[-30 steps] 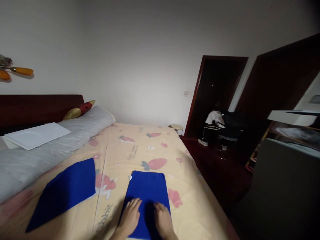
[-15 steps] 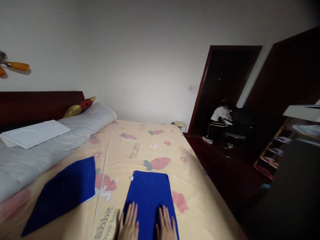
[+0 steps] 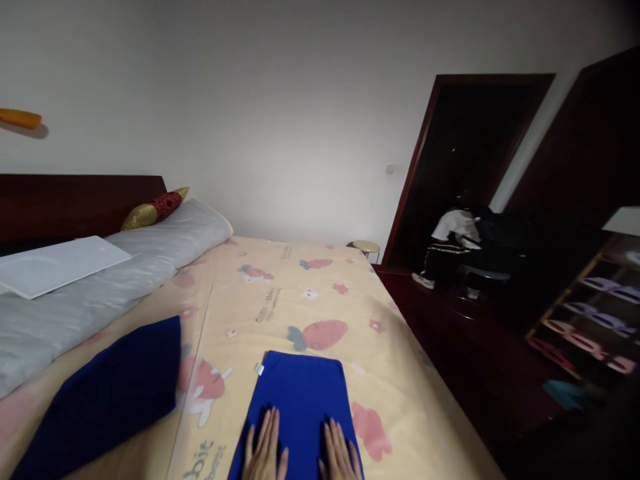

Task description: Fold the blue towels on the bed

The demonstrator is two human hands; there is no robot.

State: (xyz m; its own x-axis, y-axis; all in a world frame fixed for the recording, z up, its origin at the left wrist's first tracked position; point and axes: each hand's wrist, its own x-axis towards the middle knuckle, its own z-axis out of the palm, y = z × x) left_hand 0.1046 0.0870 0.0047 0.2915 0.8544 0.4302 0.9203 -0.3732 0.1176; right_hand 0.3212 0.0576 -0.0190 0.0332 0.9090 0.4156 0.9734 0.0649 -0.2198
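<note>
Nearby, "bit" on bedsheet (image 3: 280, 303).

- The folded cloth (image 3: 300, 407) under my fingers (image 3: 265, 447) is solid royal blue, with a small white tag at its 10 o'clock corner.
- A second cloth (image 3: 105, 393), at 9 o'clock from it, is darker blue.
- The bed sheet (image 3: 280, 300) is pale yellow, printed with pink-red strawberries and small flowers.
- The bolster (image 3: 100, 287) at 10 o'clock is grey; the cushion (image 3: 153, 208) beyond is gold and red.
- The headboard (image 3: 75, 203) is dark red-brown.

Two blue cloths (image 3: 300, 400) (image 3: 105, 393), two hands (image 3: 265, 447) (image 3: 340, 453), one white board (image 3: 55, 263).
</note>
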